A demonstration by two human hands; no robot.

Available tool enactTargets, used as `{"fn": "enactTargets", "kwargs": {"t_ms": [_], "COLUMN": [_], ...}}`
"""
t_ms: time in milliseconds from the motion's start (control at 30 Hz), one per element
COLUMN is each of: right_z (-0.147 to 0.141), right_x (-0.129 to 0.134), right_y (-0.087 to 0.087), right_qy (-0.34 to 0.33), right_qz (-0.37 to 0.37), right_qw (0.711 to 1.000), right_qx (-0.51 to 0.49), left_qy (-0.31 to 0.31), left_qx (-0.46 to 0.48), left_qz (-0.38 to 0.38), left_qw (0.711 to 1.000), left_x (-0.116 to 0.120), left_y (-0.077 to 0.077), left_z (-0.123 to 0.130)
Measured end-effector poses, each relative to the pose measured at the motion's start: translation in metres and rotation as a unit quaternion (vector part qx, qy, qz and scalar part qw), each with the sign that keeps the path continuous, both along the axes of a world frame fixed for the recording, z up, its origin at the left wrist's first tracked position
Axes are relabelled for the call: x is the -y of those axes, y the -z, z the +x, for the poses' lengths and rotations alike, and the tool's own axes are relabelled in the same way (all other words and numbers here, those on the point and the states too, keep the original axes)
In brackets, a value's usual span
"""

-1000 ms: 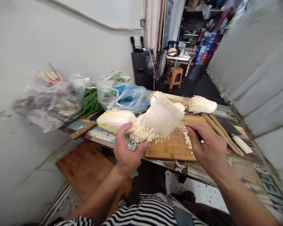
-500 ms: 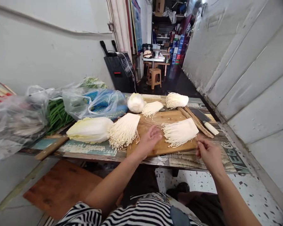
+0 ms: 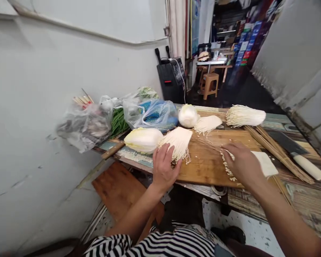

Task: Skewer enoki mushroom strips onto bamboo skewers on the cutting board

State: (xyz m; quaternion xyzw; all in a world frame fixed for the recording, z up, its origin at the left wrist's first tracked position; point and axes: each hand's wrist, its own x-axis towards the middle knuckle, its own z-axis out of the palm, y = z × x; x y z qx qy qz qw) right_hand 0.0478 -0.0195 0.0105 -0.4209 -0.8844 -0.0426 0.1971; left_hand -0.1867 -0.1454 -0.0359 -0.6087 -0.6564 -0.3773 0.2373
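Observation:
A wooden cutting board lies on the table. My left hand has its fingers spread on the left enoki bunch, whose stems fan over the board's left edge. Over the board's right part is my right hand, above another enoki bunch that it partly covers; its fingertips are blurred near thin sticks, and what they hold is unclear. A napa cabbage lies left of the left bunch. Behind the board sit a small enoki piece and a round white cabbage.
At the right are a large enoki bunch, a bundle of sticks and a cleaver. Plastic bags with greens stand at the back left. A wooden handle sticks out over the table's front left edge.
The view has turned left. My left hand has moved left onto the left enoki bunch. My right hand has come from the right end of the board to above the right bunch.

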Motion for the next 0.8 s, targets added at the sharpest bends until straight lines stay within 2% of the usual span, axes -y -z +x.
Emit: {"fn": "enactTargets", "kwargs": {"t_ms": [133, 233, 500, 700, 800], "right_z": [-0.078, -0.105, -0.110, -0.111, -0.105], "right_x": [-0.035, -0.047, -0.053, -0.059, -0.051], "right_y": [0.011, 0.019, 0.012, 0.003, -0.006], "right_qy": [-0.047, -0.039, -0.036, -0.022, -0.026], "right_qz": [-0.026, -0.028, -0.033, -0.071, -0.073], "right_qw": [0.998, 0.997, 0.999, 0.996, 0.994], "right_qx": [0.045, 0.058, 0.012, -0.039, -0.082], "left_qy": [0.012, 0.036, 0.048, 0.053, 0.047], "left_qx": [0.012, 0.022, 0.042, 0.048, 0.064], "left_qz": [-0.025, -0.037, -0.054, -0.049, -0.024], "left_qw": [1.000, 0.998, 0.996, 0.996, 0.997], "left_x": [0.005, 0.009, 0.015, 0.013, 0.016], "left_y": [0.008, 0.010, 0.019, 0.016, 0.012], "left_z": [-0.001, 0.000, -0.006, -0.003, -0.001]}}
